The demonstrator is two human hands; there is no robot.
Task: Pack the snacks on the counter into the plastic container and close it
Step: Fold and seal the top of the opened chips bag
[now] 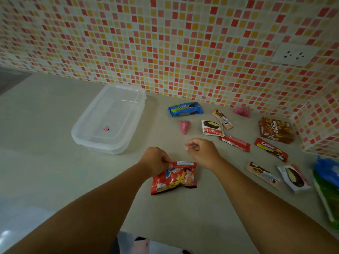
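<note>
Head view. I am looking down on a counter (55,114) backed by a mosaic-tiled wall (165,43), and I am taking the clear plastic container (108,119) as the landmark for all positions. The container is lying with its lid on, so I am judging that it has to be opened before anything goes in; a small pink object (106,128) is showing through or on the lid, and I cannot tell which.

Nearer the camera than the container and to its right, my left hand (156,161) is pinching the top edge of a red potato-chip bag (174,178), fingers curled on the seal. Just right of it, my right hand (201,151) is hovering with fingers loosely curled and holding nothing.

Right of the container, near the wall, a blue cookie pack (185,109) is lying; a pink cone-shaped sweet (184,126) is sitting between it and the hands. Farther right, a choco pie packet (212,128), a red wafer bar (235,143) and a brown Collon box (276,130) are spreading out, well apart from the container.

Risks, as I am judging them: the chip bag is being held by one thin edge, so it could slip or swing. Its puffed bulk could be taking up room the flatter packets need, leaving the lid unable to close. Reaching across for the far-right snacks, a forearm could be sweeping the nearer packets along the counter.
</note>
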